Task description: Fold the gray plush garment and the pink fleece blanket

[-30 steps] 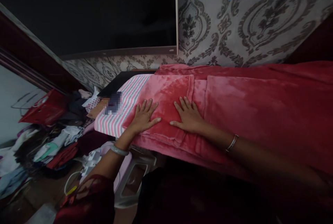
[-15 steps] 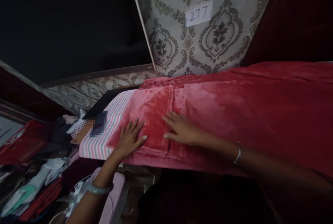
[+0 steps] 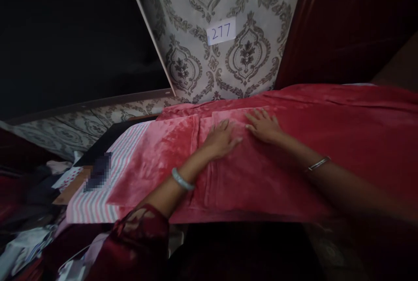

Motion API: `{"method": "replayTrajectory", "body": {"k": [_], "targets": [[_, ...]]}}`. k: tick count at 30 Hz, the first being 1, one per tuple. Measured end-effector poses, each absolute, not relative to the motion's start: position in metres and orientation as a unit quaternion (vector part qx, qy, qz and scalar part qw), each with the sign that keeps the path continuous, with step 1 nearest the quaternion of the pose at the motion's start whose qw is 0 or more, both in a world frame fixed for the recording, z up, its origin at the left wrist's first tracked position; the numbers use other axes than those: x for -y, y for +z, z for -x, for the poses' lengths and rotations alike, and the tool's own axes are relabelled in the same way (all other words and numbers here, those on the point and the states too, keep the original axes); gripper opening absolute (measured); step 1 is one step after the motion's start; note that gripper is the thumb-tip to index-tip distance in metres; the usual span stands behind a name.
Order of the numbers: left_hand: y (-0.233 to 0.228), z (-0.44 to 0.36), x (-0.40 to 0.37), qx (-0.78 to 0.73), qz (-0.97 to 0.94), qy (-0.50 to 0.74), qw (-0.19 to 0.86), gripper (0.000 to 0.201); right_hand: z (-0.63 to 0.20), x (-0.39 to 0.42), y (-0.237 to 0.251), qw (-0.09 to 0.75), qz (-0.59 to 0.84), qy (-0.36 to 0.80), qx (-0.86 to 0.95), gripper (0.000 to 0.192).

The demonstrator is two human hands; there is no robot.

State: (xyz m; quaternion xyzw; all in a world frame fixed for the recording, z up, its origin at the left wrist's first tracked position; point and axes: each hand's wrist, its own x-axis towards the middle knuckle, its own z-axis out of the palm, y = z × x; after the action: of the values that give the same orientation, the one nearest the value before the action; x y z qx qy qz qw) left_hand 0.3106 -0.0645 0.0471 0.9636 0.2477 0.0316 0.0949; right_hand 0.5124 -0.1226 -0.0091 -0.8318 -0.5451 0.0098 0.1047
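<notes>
Two hands are seen: left hand (image 3: 222,140), right hand (image 3: 264,126). One red blanket (image 3: 294,141), one striped cloth (image 3: 107,185) at 8 o'clock, and one paper label (image 3: 221,31) at 12 o'clock are counted.

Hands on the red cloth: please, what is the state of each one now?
Left hand: open, flat on the red velvety cloth, holding nothing.
Right hand: open, flat on the same cloth, holding nothing.

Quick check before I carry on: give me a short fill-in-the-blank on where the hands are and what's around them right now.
1. Both hands lie flat, palms down, on the ____ velvety fabric.
2. The paper label on the patterned wall reads ____.
3. The pale green bangle sits on the ____ wrist.
4. The cloth under the fabric's left end is ____.

Missing words: red; 277; left; striped
</notes>
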Motion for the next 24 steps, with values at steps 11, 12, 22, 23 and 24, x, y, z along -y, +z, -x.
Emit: {"method": "replayTrajectory", "body": {"k": [11, 12, 22, 23, 24], "targets": [[-0.018, -0.382, -0.004, -0.420, -0.903, 0.077, 0.037, 0.066, -0.494, 0.119, -0.047, 0.111, 0.841, -0.050, 0.528, 0.057], [-0.022, -0.380, -0.005, -0.423, -0.902, 0.082, 0.030, 0.067, -0.496, 0.118, -0.045, 0.110, 0.840, -0.043, 0.530, 0.057], [-0.024, -0.384, -0.011, -0.429, -0.900, 0.072, 0.015, 0.071, -0.558, 0.094, -0.023, 0.132, 0.865, 0.030, 0.482, 0.065], [-0.024, -0.384, -0.012, -0.431, -0.899, 0.069, 0.018, 0.072, -0.562, 0.093, -0.027, 0.133, 0.865, 0.030, 0.482, 0.066], [-0.024, -0.384, -0.012, -0.432, -0.899, 0.068, 0.021, 0.072, -0.564, 0.093, -0.032, 0.136, 0.864, 0.027, 0.485, 0.067]]}}
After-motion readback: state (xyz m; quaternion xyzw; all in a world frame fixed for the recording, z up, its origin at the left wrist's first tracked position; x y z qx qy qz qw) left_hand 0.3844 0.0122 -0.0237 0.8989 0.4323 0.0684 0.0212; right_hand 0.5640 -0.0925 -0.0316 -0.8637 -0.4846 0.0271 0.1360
